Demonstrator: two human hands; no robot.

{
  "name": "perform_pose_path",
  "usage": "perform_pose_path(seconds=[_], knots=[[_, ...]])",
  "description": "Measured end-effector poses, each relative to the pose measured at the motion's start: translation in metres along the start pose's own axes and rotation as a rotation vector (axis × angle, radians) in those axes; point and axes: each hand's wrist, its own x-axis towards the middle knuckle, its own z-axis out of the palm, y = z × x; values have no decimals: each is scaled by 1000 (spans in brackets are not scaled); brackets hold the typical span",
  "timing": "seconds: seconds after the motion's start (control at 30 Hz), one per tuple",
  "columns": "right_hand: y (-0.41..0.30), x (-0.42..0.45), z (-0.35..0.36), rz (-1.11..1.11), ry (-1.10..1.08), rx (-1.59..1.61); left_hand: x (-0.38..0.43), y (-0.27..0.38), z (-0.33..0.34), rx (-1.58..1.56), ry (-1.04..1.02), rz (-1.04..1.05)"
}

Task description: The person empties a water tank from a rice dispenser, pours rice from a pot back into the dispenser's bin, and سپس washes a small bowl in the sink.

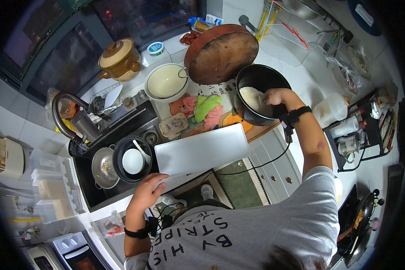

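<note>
My right hand (276, 97) reaches into a deep black pot (240, 107) at the counter's right. Its fingers are bent down at a heap of white rice or flour (251, 96); whether they hold any is hidden. My left hand (147, 191) is beside the near left corner of a white rectangular tray or panel (202, 150). Its thumb stands apart from the fingers, and the fingertips seem to meet the tray's edge. The tray lies slantwise along the counter front, right of the sink. Both wrists wear black straps, and a cable hangs from the right one.
The black sink (87, 192) contains a metal colander (103, 179) and a black bowl (116, 168) with a white bowl (133, 161) inside. Behind stand a cream basin (165, 82), a lidded clay pot (119, 60) and a leaning round chopping board (222, 55). Cloths (206, 108) lie mid-counter.
</note>
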Motion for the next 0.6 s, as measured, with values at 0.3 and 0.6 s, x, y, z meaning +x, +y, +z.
perform_pose_path(seconds=[0.3,0.6], knots=[[-46,-102,36,-205,753,-302,-9,-7,6,-102,72,-36],[-87,-141,60,-224,1145,-165,-14,-2,-14,-90,78,-1]])
